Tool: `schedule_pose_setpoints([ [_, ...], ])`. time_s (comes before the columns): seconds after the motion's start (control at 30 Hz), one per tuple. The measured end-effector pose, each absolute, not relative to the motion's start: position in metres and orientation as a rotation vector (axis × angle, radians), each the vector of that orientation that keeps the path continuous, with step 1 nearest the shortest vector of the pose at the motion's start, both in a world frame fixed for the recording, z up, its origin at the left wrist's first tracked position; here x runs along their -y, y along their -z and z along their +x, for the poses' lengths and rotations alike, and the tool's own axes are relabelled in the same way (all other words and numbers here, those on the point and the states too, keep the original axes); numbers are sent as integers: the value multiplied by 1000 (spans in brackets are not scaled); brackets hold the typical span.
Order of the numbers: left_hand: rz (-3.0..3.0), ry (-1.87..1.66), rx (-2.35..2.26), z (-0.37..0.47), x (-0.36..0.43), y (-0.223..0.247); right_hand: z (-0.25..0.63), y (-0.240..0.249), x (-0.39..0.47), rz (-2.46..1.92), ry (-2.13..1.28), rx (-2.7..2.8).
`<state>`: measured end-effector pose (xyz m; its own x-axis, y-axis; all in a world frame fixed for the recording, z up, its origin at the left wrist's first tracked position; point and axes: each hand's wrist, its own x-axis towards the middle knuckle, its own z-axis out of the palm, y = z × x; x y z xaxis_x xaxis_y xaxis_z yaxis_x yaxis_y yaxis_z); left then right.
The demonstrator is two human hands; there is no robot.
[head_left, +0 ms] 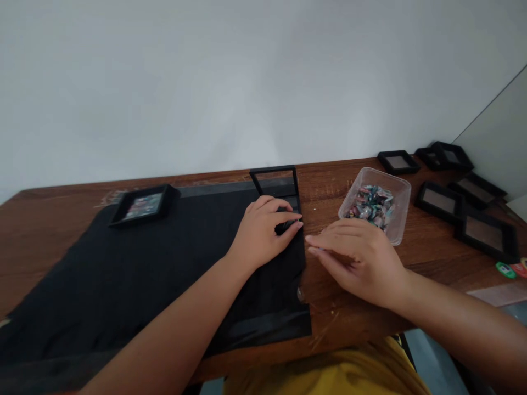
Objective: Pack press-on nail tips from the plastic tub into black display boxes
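From my remote seat I see the left hand resting over the near part of a black picture frame, thumb and forefinger nearly meeting at its right edge — I can't tell whether they grip it. The frame lies on a black cloth. The right hand curls just beside a clear plastic tub of shiny scraps, its fingertips close together — whether they pinch anything, I can't tell. Another frame sits farther left.
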<state>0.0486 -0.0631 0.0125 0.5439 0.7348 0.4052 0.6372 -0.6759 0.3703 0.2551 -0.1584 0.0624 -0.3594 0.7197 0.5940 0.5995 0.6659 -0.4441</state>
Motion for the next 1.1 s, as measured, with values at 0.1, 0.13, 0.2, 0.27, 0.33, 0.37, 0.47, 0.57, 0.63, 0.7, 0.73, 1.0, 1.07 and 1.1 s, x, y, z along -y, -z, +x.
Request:
schedule_pose_setpoints([
  [0.1, 2568, -840, -1148, 45, 58, -12, 255, -62, 159, -1023, -202, 2079],
  [0.13, 2561, -842, -1141, 43, 56, -12, 255, -62, 159, -1023, -209, 2081],
  [0.2, 2553, -842, -1148, 41, 53, -12, 256, -62, 159, -1014, -220, 2086],
  [0.27, 2550, -841, -1178, 39, 50, -13, 256, -62, 159, -997, -228, 2090],
  [0.33, 2553, -843, -1212, 39, 49, -13, 256, -63, 159, -984, -231, 2092],
  [0.37, 2560, -840, -1218, 40, 49, -13, 256, -63, 160, -982, -233, 2091],
  [0.47, 2594, -812, -1189, 42, 49, -13, 255, -63, 160, -989, -235, 2091],
  [0.57, 2594, -814, -1200, 44, 50, -12, 255, -62, 160, -987, -233, 2093],
  [0.63, 2574, -842, -1249, 45, 51, -12, 254, -62, 160, -984, -231, 2087],
  [0.7, 2557, -870, -1305, 45, 51, -12, 254, -61, 160, -982, -228, 2081],
  [0.73, 2552, -880, -1331, 45, 51, -12, 254, -61, 160, -982, -226, 2079],
  [1.0, 2538, -931, -1486, 48, 52, -15, 254, -61, 161, -974, -223, 2083],
  [1.07, 2539, -912, -1495, 49, 54, -16, 254, -61, 161, -976, -222, 2088],
  [1.1, 2540, -908, -1494, 49, 54, -17, 254, -62, 161, -977, -217, 2090],
])
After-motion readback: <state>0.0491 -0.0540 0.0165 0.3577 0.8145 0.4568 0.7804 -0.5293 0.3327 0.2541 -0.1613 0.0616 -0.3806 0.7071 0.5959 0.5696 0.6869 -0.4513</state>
